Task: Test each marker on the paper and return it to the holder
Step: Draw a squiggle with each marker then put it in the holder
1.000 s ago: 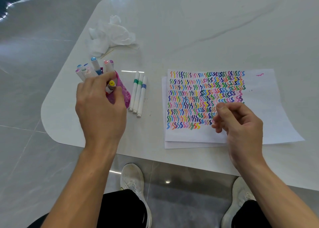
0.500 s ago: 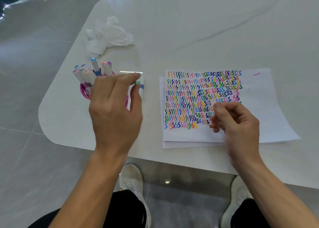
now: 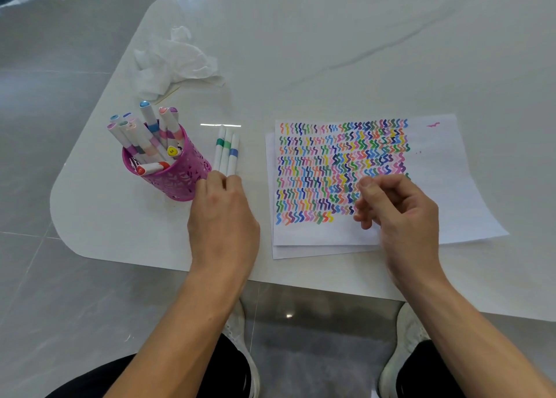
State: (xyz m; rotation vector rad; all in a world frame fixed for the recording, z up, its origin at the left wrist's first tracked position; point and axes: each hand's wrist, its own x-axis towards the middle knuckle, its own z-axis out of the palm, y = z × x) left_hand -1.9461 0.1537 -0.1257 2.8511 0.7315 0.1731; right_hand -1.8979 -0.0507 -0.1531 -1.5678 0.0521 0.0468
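Observation:
A pink perforated holder [image 3: 183, 178] stands at the table's left, with several capped markers [image 3: 149, 132] leaning in it. Just right of it, three white markers [image 3: 226, 154] with green and blue bands lie side by side on the table. My left hand [image 3: 224, 217] has its fingertips touching their near ends; the markers lie flat. The paper [image 3: 439, 193], covered with rows of coloured squiggles, lies to the right on another sheet. My right hand [image 3: 400, 214] rests on its lower part with fingers loosely curled, holding nothing.
A crumpled white tissue [image 3: 174, 60] lies behind the holder near the table's rounded left corner. The white marble table [image 3: 331, 36] stretches back and right. Its front edge runs just below the paper, with my knees and shoes [image 3: 240, 331] under it.
My left hand left the holder, passed over the three loose markers and drew back to their near ends. The right hand has stayed on the paper.

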